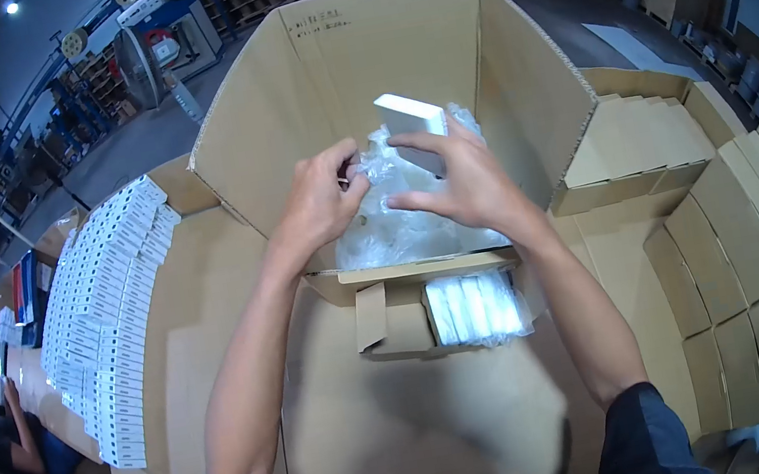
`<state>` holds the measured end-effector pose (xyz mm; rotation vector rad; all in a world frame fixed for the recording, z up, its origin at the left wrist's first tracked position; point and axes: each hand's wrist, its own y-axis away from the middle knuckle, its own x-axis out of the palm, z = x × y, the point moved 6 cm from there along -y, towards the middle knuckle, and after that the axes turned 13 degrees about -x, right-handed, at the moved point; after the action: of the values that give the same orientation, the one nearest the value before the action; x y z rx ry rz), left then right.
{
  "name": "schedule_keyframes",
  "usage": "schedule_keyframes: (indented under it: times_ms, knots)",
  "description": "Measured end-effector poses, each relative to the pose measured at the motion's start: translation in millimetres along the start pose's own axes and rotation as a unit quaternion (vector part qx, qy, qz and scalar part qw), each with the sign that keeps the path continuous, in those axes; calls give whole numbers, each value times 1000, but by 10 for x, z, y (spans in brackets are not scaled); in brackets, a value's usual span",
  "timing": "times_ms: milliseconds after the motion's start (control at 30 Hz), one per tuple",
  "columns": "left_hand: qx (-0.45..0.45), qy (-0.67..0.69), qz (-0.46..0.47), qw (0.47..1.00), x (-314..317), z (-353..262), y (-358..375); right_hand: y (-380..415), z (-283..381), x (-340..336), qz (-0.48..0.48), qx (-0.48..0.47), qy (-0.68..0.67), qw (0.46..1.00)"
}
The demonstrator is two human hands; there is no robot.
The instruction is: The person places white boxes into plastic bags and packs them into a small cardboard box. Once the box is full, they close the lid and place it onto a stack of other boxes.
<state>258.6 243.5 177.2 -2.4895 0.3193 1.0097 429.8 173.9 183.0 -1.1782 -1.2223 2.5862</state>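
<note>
My left hand (325, 196) is closed in a pinch on crinkled clear plastic wrap (377, 159). Opposite it, my right hand (465, 177) has a flat white box (410, 119) against its fingers, the index finger crossing the box's face and the thumb apart from it. The box is tilted, and its lower end is partly hidden by that hand. Beneath both hands, more clear plastic (399, 234) fills the bottom of a large open carton (388, 50). In front of that stands a small open carton (405, 326) with several plastic-wrapped white packs (477, 308) in its right part.
Rows of small white labelled boxes (116, 311) lie on the left. Several folded brown cartons (633, 134) and stacked ones (743, 277) stand on the right. A person (10, 429) is at the far left. Machinery with reels (157, 48) is behind.
</note>
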Motion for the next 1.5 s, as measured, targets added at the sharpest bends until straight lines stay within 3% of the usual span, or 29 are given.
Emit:
schedule_keyframes:
  times_ms: [100, 167, 200, 333, 400, 467, 567, 600, 633, 667, 700, 733, 767, 800, 867, 900, 1033, 1167, 1367, 1500]
  knots:
    - [24, 69, -34, 997, -111, -194, 55, -159, -57, 177, 13, -17, 14, 1000]
    - [-22, 117, -132, 984, -148, -225, 106, -219, -60, 236, -5, -28, -33, 999]
    - [-46, 139, -182, 972, -194, -238, 162, -224, 2, 210, -3, -14, -50, 999]
    - [-54, 159, -197, 966, -293, -435, 389, 18, 139, 0, 15, 88, -173, 981]
    - [-72, 246, -162, 953, -299, -430, 573, 185, 206, -127, 10, 166, -291, 942]
    - [-95, 360, -113, 921, -208, -354, 780, 320, 335, -228, -14, 191, -308, 932]
    - [-130, 356, -6, 925, -52, -237, 1176, 522, 585, -291, -27, 230, -348, 908]
    - [-135, 357, 35, 924, -8, -247, 1317, 592, 669, -318, -17, 192, -320, 928]
    - [-169, 398, -2, 902, -30, -240, 1474, 686, 717, -325, -8, 152, -291, 944]
    - [-163, 465, 27, 870, -68, -219, 1598, 789, 770, -330, 1, 112, -264, 958]
    - [-156, 530, 53, 832, -185, -132, 1732, 949, 788, -307, 25, 131, -231, 964]
    - [-150, 593, 76, 787, -269, -54, 1891, 1127, 861, -261, -41, 183, -284, 940]
    - [-124, 688, 12, 715, -331, 98, 2044, 1339, 970, -184, -107, 234, -335, 906]
    - [-153, 692, -50, 703, -317, 81, 2214, 1554, 1064, -101, -175, 283, -380, 863]
    - [-209, 692, -170, 670, -137, -127, 2585, 1949, 1121, 122, -274, 255, -318, 871]
    - [-217, 657, -136, 708, 49, -207, 2756, 2110, 1199, 209, -322, 239, -287, 870]
    - [-185, 548, -87, 811, 530, -377, 3080, 2548, 1754, 497, -300, 304, -254, 868]
    - [-236, 462, -189, 834, 447, -416, 3367, 2815, 1918, 631, -264, 303, -270, 875]
    - [-189, 458, -140, 857, 413, -287, 3701, 2701, 2007, 455, -154, 247, -294, 910]
    - [-235, 492, -108, 832, 427, -145, 3852, 2709, 2015, 520, -198, 260, -333, 884]
